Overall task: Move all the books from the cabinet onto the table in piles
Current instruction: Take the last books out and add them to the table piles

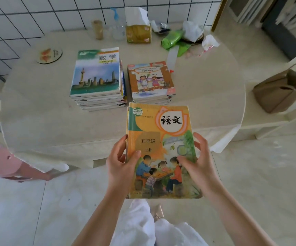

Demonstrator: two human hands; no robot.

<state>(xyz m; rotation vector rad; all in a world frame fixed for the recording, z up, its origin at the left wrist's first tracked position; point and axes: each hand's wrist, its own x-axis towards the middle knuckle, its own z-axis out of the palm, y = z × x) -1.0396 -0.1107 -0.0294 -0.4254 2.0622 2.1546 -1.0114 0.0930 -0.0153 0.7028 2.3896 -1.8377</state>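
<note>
Nearest: held flat and cover-up over the floor, just short of the table's near edge, an orange-covered book (161,150), possibly the top of a few carried together, though hard to tell from this angle. Gripped from both sides: left hand (121,164) curled round the spine edge with thumb pressed on the cover, right hand (195,160) wrapped round the opposite edge with thumb on the cover and fingers partly spread. Not yet set down.

Further on, resting on the round table (37,107) near its middle: two piles standing just beside each other, apart by a narrow gap. On the left, the taller pile (97,79), topped by a skyline cover, many books deep. On the right, the shorter pile (151,80), topped by a cartoon cover, only a few books deep, its near side just beyond the held book's far end.

Judging by that, well into the job: a good number already stacked, one load in transit, probably bound for the shorter pile directly ahead. Remaining amount unknowable, with no cabinet in view.

Along the far edge by the tiled wall: a tissue box (138,31), a spray bottle (118,27), a green roll of bags (172,39), some crumpled wrappers, and toward the far left a round coaster (49,55). Off the right edge, a tan bag (280,93) on a chair.
</note>
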